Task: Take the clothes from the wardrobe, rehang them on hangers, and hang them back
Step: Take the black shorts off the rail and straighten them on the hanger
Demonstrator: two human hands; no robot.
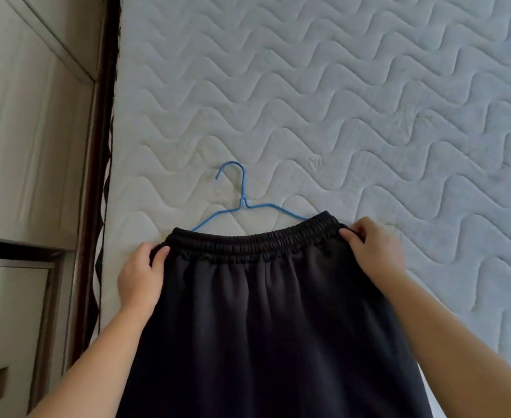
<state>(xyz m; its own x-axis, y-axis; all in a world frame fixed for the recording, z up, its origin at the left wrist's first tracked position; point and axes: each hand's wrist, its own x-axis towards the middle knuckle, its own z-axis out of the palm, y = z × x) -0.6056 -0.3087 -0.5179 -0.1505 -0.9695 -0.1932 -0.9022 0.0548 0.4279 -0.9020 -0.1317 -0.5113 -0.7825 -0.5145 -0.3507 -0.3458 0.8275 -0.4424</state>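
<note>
step: laying black pants [266, 312] flat over blue hanger [242, 200] on mattress [368, 101] | tip: keep waistband level, centred under hook, tension even | left hand [141, 280]: pinching waistband's left end, forearm stretched forward | right hand [374, 251]: gripping right end, fingers curled, forearm angled in | hanger shoulders partly hidden under waistband

Black garment [263, 321], 6 o'clock: reading as matt, soft, fleece-like cloth. Its waistband [254, 244] is showing ribbed, gathered elastic.
Blue hanger [242, 191], toward 12 from it: looking like thin wire with a smooth coated finish.
Mattress [368, 101], 1 o'clock: showing white quilted cloth, matt, wave-stitched.
Pale panel [22, 131], 9 o'clock: appearing smooth, wood-like, faintly satin.
</note>
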